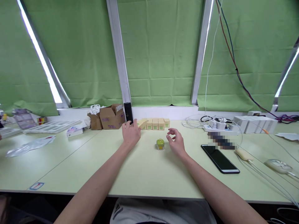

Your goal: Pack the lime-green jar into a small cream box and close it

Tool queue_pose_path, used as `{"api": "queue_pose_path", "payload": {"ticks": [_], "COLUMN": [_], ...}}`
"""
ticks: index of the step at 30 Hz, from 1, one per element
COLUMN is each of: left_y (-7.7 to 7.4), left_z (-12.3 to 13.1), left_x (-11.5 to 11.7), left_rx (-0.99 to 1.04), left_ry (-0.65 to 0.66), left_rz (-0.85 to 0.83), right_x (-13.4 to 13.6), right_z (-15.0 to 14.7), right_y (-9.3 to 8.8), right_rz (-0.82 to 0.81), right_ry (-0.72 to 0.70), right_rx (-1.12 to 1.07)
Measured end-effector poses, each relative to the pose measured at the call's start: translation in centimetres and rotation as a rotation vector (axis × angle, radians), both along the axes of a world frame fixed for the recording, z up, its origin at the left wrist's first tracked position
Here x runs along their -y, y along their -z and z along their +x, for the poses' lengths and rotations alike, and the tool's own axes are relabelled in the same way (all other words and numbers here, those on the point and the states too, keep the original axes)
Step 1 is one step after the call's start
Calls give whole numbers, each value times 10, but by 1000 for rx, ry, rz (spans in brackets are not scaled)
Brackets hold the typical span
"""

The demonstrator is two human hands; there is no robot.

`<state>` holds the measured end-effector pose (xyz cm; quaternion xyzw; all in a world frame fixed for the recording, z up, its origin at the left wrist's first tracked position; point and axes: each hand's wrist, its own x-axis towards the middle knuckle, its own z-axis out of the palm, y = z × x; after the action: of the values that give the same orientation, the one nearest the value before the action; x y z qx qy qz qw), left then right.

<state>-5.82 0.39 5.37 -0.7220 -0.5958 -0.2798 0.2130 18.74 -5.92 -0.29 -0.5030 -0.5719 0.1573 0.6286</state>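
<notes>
On the pale table (pixel 149 177), a small glass jar with a green lid (pixel 160 144) is seen standing upright near the middle, between the two hands but nearer the right one. The right hand (pixel 177 142) is held just right of the jar, its fingers loosely curled and apart, with nothing grasped. The left hand (pixel 131 133) is stretched farther forward, beside a tilted cream box (pixel 143 122) at the left end of a row of small boxes (pixel 158 124); whether that box is gripped or only touched cannot be told, as the contact is hidden by the hand. Beyond the left hand, a black cylinder (pixel 128 112) is stood upright, with an open cardboard box (pixel 112 117) placed to its left. On the right, a dark-screened phone (pixel 220 159) is laid flat, and white boxes (pixel 255 124) are lined up farther back.
</notes>
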Motion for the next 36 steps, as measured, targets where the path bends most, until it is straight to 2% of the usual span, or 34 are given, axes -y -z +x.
{"api": "queue_pose_path", "payload": {"ticks": [5, 9, 15, 18, 21, 24, 27, 30, 33, 36], "left_y": [-9, -3, 16, 15, 8, -1, -4, 2, 13, 22], "left_z": [33, 53, 69, 73, 78, 82, 80, 72, 64, 61], "left_x": [25, 36, 44, 53, 57, 53, 40, 27, 19, 18], "left_rx": [73, 59, 47, 37, 115, 333, 532, 628, 676, 684], "left_ry": [284, 481, 620, 658, 698, 684, 740, 824, 890, 917], "left_rz": [164, 311, 329, 320, 321, 252, 23, -194, -229, -176], "right_x": [4, 5, 3, 1, -1, -1, 0, 4, 8, 13], "right_z": [-3, -9, -15, -10, -3, 2, 2, 0, -1, 0], "right_y": [-4, -5, -10, -12, -14, -14, -14, -16, -18, -20], "right_rz": [24, 14, 13, 28, 44, 59, 66, 80, 117, 164], "right_ry": [-46, -105, -206, -275, -306, -289, -321, -356, -362, -378], "right_rx": [59, 43, -141, -278, -339, -365, -346, -292, -222, -178]}}
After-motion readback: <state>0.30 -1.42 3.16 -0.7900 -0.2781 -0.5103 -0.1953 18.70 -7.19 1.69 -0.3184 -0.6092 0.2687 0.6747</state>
